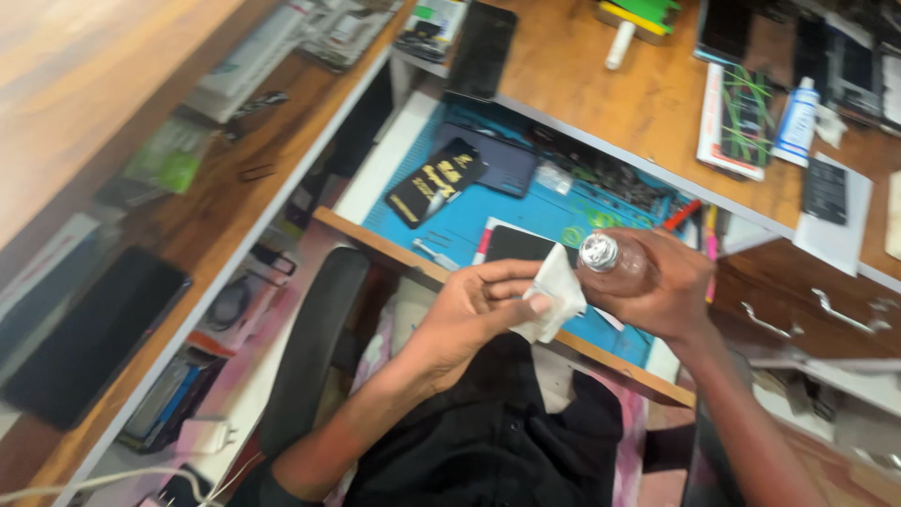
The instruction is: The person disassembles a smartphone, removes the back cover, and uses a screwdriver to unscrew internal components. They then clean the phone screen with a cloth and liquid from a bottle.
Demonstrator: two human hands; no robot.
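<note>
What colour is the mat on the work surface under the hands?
Blue work mat, seen clearly in the head view.

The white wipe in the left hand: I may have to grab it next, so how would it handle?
The white wipe looks soft and floppy: it folds and droops between the left hand fingers. It is probably very light, being thin. Pressed against the small clear bottle in the right hand, it may be damp.
</note>
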